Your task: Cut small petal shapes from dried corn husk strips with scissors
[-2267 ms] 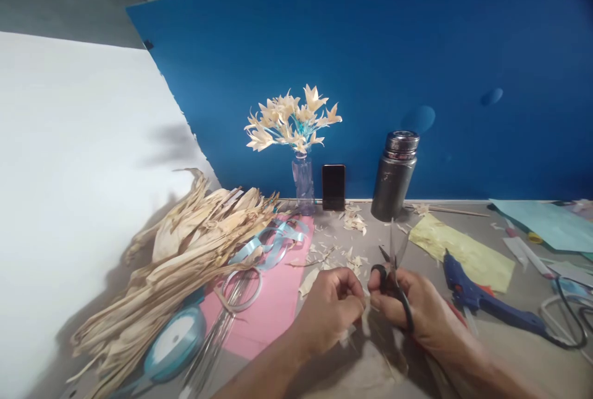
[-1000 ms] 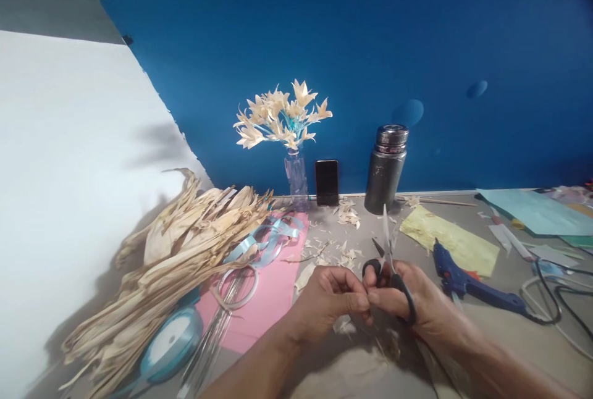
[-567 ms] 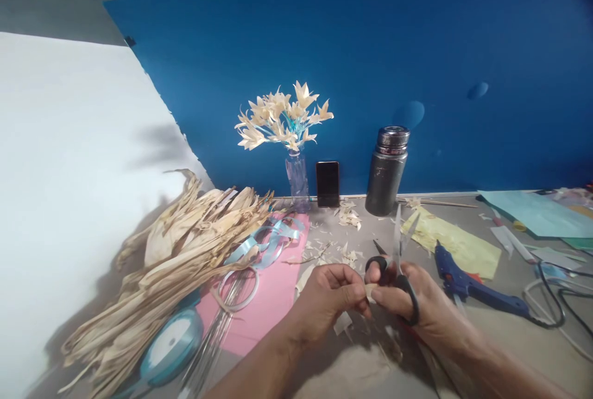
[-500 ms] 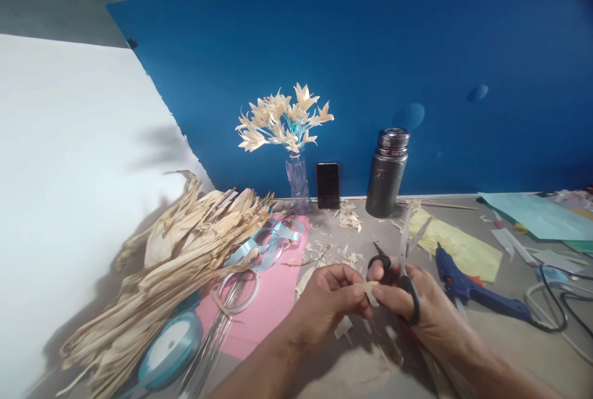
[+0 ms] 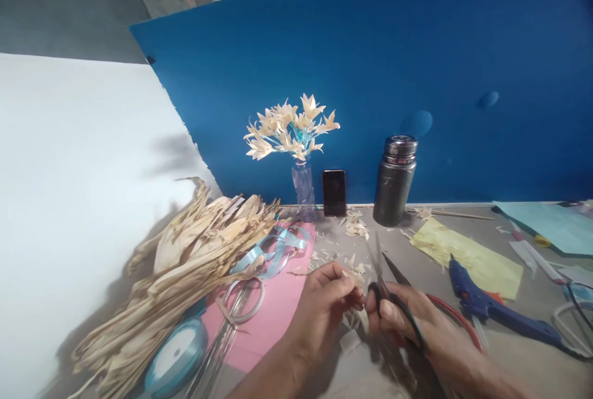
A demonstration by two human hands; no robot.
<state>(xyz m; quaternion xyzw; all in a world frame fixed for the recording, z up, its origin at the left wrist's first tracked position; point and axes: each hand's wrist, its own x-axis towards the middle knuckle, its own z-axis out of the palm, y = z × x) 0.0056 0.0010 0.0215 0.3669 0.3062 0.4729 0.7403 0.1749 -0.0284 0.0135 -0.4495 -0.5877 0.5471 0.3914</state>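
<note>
My left hand [image 5: 324, 309] pinches a small pale piece of dried husk [image 5: 351, 275] just above the table. My right hand [image 5: 412, 328] grips black-handled scissors [image 5: 386, 288], their blades parted and pointing up and away, close beside the husk piece. Both hands meet near the table's front middle. Pale husk scraps [image 5: 345, 260] lie scattered on the table just beyond them.
A heap of dried husks [image 5: 185, 263] lies left, with blue ribbon [image 5: 273, 247], a ribbon spool [image 5: 173, 356] and pink paper [image 5: 273, 312]. At the back stand a vase of husk flowers [image 5: 294, 133], a phone [image 5: 334, 192] and a metal flask [image 5: 395, 180]. A blue glue gun [image 5: 491, 309] and yellow paper [image 5: 467, 257] lie right.
The scissors have tilted leftward and dropped lower, with the blades now beside the husk piece. My left hand has shifted its pinch slightly. The view moved a little.
</note>
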